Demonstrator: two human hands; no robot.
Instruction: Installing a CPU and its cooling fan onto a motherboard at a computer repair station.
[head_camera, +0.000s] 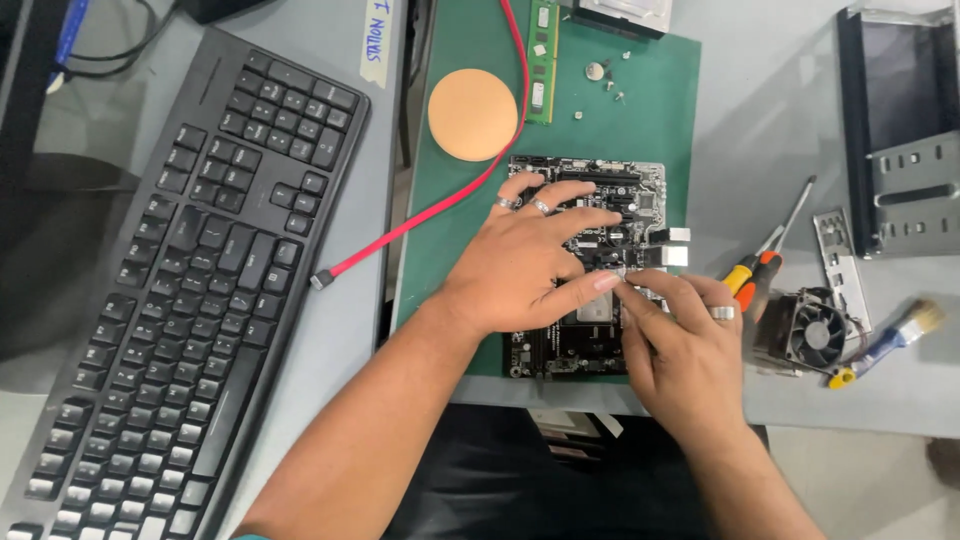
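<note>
Looking down: black board (590, 200) flat on green mat (670, 100), right under my hands. Left hand (525, 265) spread flat on it. Right hand (685, 345) pinching tiny part at board middle, fingertips meeting left thumb. Can't tell what part.

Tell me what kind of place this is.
Probably a computer repair bench: both hands work on a bare motherboard lying on a green mat, with a screwdriver and cooler fan beside it.
</note>
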